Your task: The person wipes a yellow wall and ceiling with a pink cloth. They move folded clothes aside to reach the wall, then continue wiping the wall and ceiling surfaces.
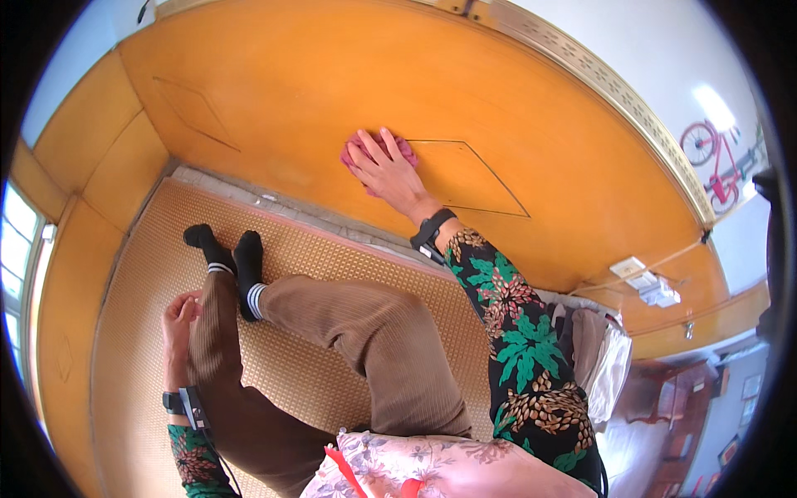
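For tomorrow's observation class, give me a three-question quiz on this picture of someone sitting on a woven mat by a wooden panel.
1. True or false: the right hand presses a pink cloth flat against the orange wooden panel.
2. Where is the left hand? A) on the cloth B) by the left knee, down on the woven mat C) on the bicycle wall sticker
3. Fill in: the feet wear black ____.

Key: 1 true; 2 B; 3 socks.
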Motion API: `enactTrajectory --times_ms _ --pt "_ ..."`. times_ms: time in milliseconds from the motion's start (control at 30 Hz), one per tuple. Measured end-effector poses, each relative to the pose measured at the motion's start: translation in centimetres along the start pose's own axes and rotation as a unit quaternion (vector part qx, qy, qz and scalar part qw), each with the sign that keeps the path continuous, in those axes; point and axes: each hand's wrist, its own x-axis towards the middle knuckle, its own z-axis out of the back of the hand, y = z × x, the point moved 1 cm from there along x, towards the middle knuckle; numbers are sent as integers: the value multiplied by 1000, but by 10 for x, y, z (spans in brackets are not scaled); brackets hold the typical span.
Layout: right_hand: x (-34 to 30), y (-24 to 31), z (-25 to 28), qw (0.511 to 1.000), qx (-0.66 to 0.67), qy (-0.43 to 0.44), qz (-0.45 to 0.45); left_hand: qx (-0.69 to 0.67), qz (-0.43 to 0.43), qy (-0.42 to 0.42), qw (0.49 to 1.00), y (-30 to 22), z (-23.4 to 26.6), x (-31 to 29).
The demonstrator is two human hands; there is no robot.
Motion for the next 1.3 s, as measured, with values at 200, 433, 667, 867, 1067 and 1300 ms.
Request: enactTrajectory --times_ms 200,433,667,867,1067,1300 --pt "-132 -45 45 977 111 -41 -180 -6 -54 0 999 10 8 9" --pt "-269 -85 77 721 -11 -234 -652 -16 -7 0 1000 25 14 24" --pt "-154 -14 34 456 152 -346 -806 7 7 -5 1000 25 15 27" --pt "-68 62 -5 -64 604 -377 -699 -6 -4 6 1000 19 17 29" --pt "-15 93 84 -240 828 -307 -403 -29 -85 -40 995 -13 44 6" --pt "25 140 137 -264 886 -221 -311 50 -50 -188 980 80 138 -66"
